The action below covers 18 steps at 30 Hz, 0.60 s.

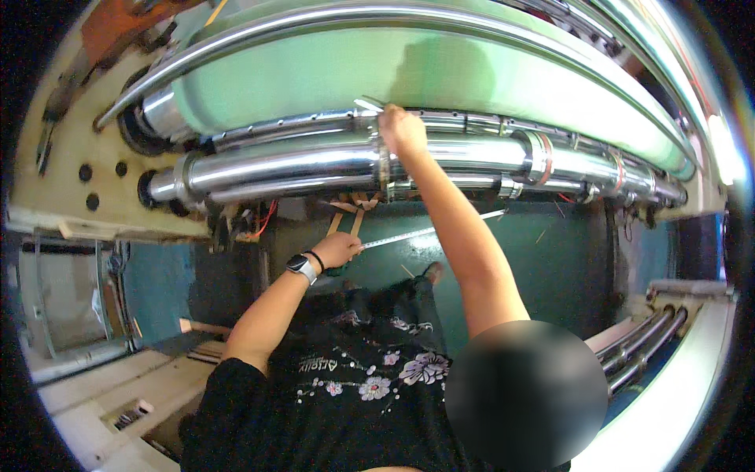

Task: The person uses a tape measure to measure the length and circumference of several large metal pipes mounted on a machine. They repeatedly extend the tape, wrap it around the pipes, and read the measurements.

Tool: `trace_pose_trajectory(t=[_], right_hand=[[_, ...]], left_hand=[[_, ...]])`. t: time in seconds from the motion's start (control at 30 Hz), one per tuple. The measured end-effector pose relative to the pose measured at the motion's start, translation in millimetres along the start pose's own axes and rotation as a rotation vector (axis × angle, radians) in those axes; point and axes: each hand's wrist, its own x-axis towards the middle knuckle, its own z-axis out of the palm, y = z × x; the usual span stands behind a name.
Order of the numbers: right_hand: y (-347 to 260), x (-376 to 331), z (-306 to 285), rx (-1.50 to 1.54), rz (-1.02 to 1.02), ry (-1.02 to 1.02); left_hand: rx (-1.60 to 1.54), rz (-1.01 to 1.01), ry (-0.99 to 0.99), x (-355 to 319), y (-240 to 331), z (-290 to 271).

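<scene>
Reaching up to the middle of the frame, the right hand (402,130) presses against the shiny steel roller (314,161), its fingers curled around the end of a measuring tape (429,233) where a small metal tab (368,103) sticks out to the upper left of the knuckles. The left hand (338,249) sits lower, just left of centre, fingers clenched on what seems to be the tape's case, though the case itself is mostly hidden by the palm. Between the two hands the tape shows as a thin pale strip running right across the dark green floor (503,259), and its path up to the right hand is covered by that forearm. A smartwatch (301,266) and a dark band (316,259) ring the left wrist.

Above the roller a wide pale green drum (409,75) arches across the top of the frame under a curved chrome bar (330,20). A cream machine frame (79,157) with round holes fills the upper left. At lower right, a cream trough (692,346) holds two thin metal rods (645,342) lying side by side.
</scene>
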Motion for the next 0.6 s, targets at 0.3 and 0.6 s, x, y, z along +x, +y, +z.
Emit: trace_pose_trajectory(t=[0.3,0.6], right_hand=[[-6,-8,5,0.065,-0.111,0.307],[-3,-6,17,0.106,-0.139,0.322]], left_hand=[[0.238,0.335,0.136,85,22,-3],[0.127,0.043,0.140,86,-7,-25]])
